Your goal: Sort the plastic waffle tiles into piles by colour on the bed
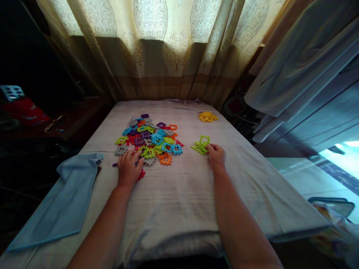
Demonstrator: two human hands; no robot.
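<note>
Over the near-left edge of the mixed-colour pile of toothed plastic tiles (146,138), left hand (130,164) hides what lies beneath; palm down, fingers spread fairly wide. Right of pile, right hand (216,155) side-on, thumb and fingertips pinched narrow on a lime-green tile (205,139); exact contact too small to make out. Lime-green heap (200,148) just beside those fingertips. Both forearms angle inward, cut off at bottom of view. Yellow heap (208,117) far right of pile; light-blue cloth (64,198) left of it.
</note>
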